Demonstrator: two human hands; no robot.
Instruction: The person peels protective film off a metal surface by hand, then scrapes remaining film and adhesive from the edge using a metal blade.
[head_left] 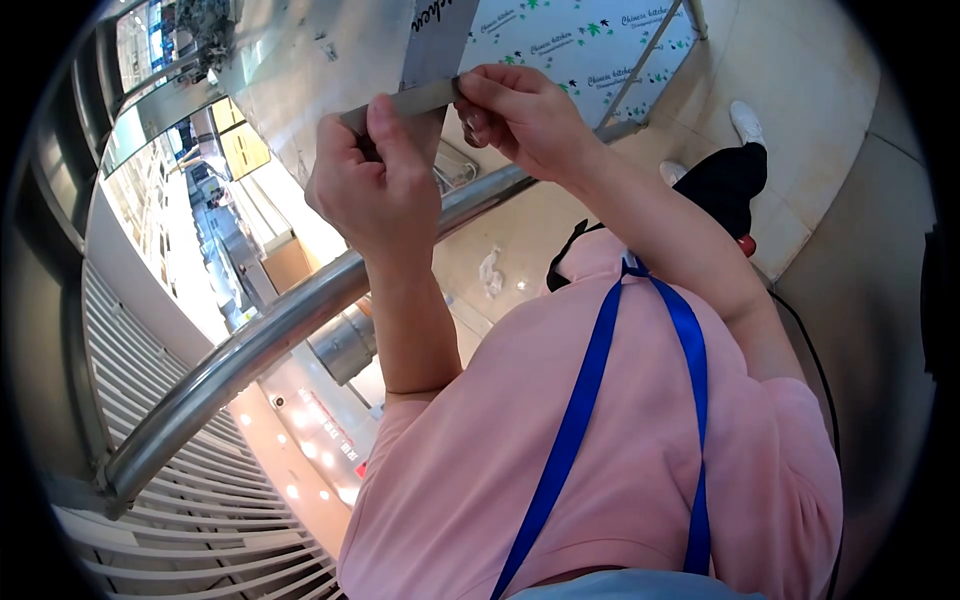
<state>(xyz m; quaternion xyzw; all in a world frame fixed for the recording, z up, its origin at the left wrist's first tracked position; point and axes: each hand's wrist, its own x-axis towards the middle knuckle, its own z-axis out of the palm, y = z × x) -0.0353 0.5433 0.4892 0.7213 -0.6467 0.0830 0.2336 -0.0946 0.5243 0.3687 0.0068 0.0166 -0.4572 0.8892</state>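
A flat grey-brown strip [428, 96] is stretched between my two hands in front of a metal panel [310, 65]. My left hand [375, 185] is closed on one end, its thumb lying along the strip. At the other end, my right hand [525, 118] pinches the tip between thumb and fingers. The strip's exact kind does not show. Behind my right hand is a sheet covered in film [545, 30] printed with "Chinese kitchen" and green leaves. Whether the strip touches the metal behind it, I cannot tell.
A shiny metal tube [300, 305] runs diagonally below my hands. White slats [190, 500] curve along the lower left. A crumpled white scrap [491, 272] lies on the tiled floor [810, 110]. A white shoe [745, 122] and dark trouser leg appear at right, near a black cable [815, 350].
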